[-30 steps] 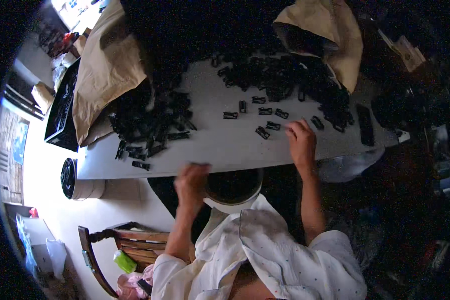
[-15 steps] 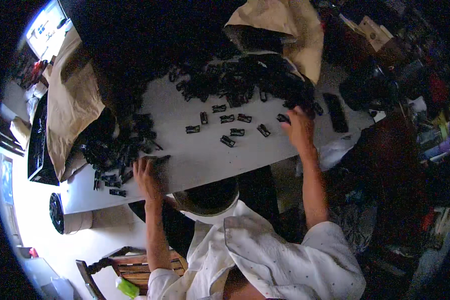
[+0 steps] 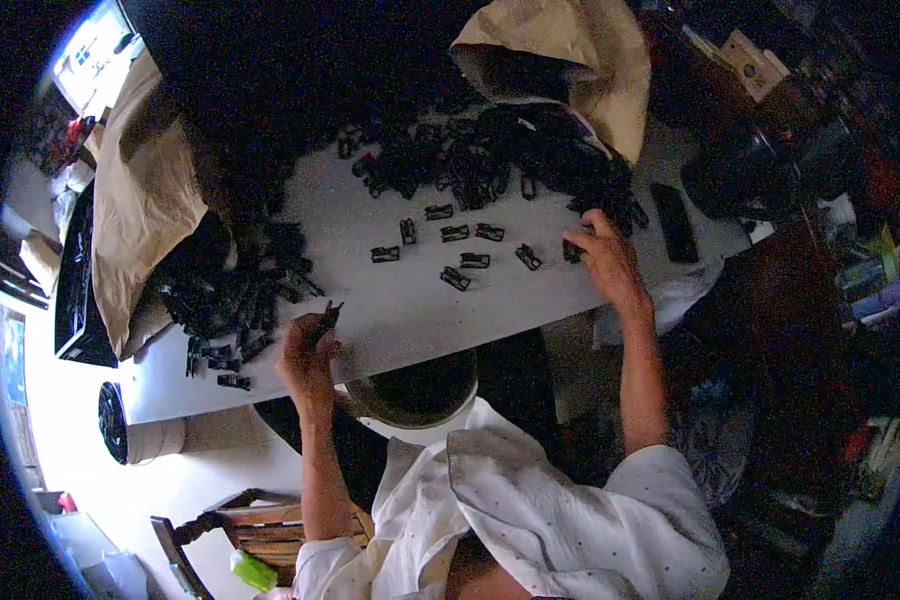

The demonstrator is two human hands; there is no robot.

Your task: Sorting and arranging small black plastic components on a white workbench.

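Note:
My left hand (image 3: 305,362) is closed around a slim dark piece (image 3: 327,320) with a forked tip, just above the table's near edge. Beside it on the left lies a heap of similar black parts (image 3: 235,290). My right hand (image 3: 613,262) pinches a small black clip-like part (image 3: 572,251) at the near right side of a larger dark heap (image 3: 470,160). Between the hands, several small black clip-like parts (image 3: 455,233) lie spread singly on the white table (image 3: 370,300). Dim light hides the parts' exact kind.
A brown paper bag (image 3: 610,70) stands open behind the far heap; another brown bag (image 3: 145,200) leans at left. A flat dark rectangular object (image 3: 674,222) lies right of my right hand. Below the near edge sits a round bucket (image 3: 415,395). A wooden chair (image 3: 270,535) stands lower left.
My left hand has lifted off the left heap's edge and turned, moving slightly nearer with the forked piece upright. My right hand has shifted a little right and nearer, keeping its small part.

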